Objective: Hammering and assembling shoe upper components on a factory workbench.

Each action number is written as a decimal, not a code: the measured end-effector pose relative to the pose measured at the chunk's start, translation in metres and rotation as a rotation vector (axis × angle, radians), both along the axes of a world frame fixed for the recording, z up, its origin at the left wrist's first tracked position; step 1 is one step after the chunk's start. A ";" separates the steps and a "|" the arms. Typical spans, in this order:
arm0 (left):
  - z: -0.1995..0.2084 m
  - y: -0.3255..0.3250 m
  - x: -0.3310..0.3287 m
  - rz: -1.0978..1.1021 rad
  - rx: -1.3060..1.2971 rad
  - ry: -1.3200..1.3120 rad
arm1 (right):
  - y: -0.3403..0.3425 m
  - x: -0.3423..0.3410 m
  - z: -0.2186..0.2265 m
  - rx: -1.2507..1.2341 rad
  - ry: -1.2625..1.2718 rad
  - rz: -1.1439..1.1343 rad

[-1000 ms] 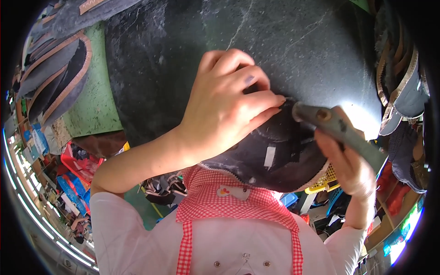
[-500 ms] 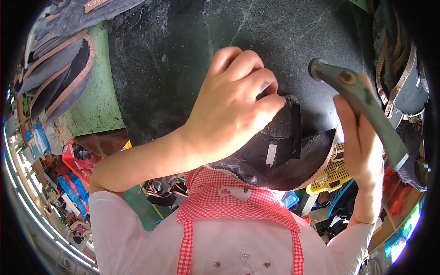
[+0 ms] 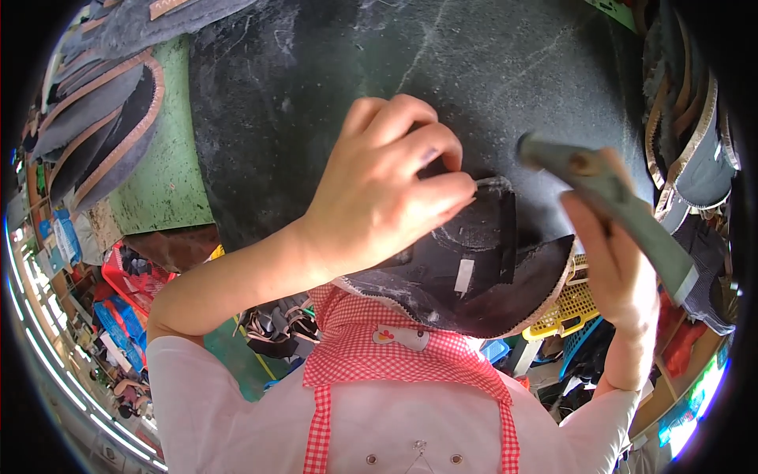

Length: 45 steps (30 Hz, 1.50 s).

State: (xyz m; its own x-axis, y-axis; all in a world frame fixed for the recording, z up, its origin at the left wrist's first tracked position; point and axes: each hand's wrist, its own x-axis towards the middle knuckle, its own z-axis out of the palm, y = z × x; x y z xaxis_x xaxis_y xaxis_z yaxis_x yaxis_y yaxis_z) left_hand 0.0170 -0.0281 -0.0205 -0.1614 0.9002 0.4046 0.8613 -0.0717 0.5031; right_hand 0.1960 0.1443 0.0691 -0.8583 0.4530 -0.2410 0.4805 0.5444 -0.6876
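Observation:
A black leather piece (image 3: 537, 272), shaped like a boot upper, lies at the near edge of the dark work surface. It has a pale stitched rim and a small white label (image 3: 464, 276) inside. Bent over its upper edge, my left hand (image 3: 379, 186) has thumb and fingers pinched together; the fingertips are partly hidden. My right hand (image 3: 620, 265) grips a hammer (image 3: 636, 217) with a grey-green body. The hammer's round face is raised just right of the piece, apart from it, and slightly blurred.
The dark, scratched work surface (image 3: 316, 87) fills the far middle. Grey pieces with brown trim (image 3: 118, 126) are stacked at left, and similar dark pieces (image 3: 699, 170) at right. Below are a yellow basket (image 3: 564, 308) and a red basket (image 3: 130, 272).
My left hand has shifted slightly left and toward me, with the leather piece's edge. The hammer's head has moved a little left and down.

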 end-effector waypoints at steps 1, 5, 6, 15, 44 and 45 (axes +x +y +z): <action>0.000 0.001 0.000 -0.009 -0.001 -0.011 | -0.001 0.001 -0.003 0.080 0.112 0.035; -0.003 0.000 -0.001 -0.049 0.002 0.027 | -0.007 -0.006 -0.008 -0.151 0.027 0.122; -0.002 0.002 0.000 -0.055 0.011 0.041 | -0.007 -0.010 -0.009 -0.156 -0.045 0.147; 0.012 -0.011 -0.017 -0.007 -0.247 -0.199 | -0.003 -0.012 -0.018 0.040 -0.015 0.405; 0.000 -0.032 -0.040 -0.137 -0.045 -0.051 | -0.029 -0.038 -0.003 -0.049 -0.093 0.502; -0.001 -0.034 -0.043 -0.135 -0.049 -0.070 | -0.027 -0.040 -0.001 -0.014 -0.092 0.417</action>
